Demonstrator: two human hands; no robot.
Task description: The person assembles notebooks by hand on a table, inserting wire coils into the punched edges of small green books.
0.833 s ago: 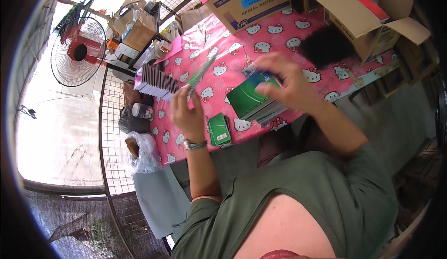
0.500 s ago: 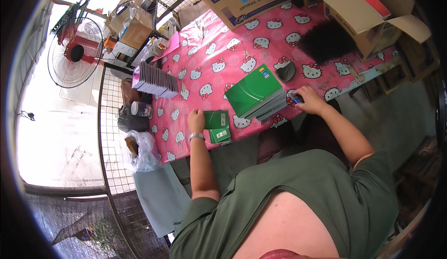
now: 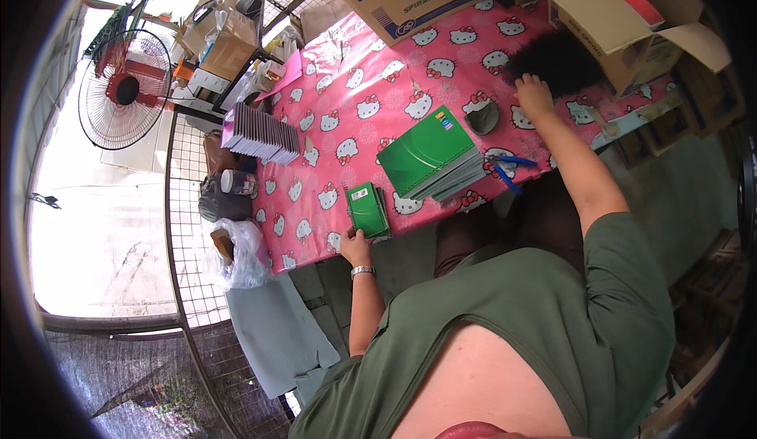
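My left hand (image 3: 355, 246) is closed at the near corner of a small stack of green notebooks (image 3: 367, 210) by the table's front edge. My right hand (image 3: 535, 98) reaches out over the table, fingers apart, at the near edge of a black pile of thin strands (image 3: 556, 64). No object shows in it. Blue-handled pliers (image 3: 509, 168) lie spread beside a larger stack of green notebooks (image 3: 432, 155). Behind that stack's right corner sits a small dark grey cup-like holder (image 3: 482, 118).
A row of upright purple-edged notebooks (image 3: 260, 135) stands at the left. Cardboard boxes (image 3: 422, 1) line the back, and an opened carton (image 3: 607, 37) sits at the back right. A fan (image 3: 126, 89), a jar (image 3: 238, 183) and a plastic bag (image 3: 240, 257) are along the left side.
My right hand has let go of the pliers and moved away to the black pile. The small notebooks have been turned and squared together, and my left hand has shifted to their near corner.
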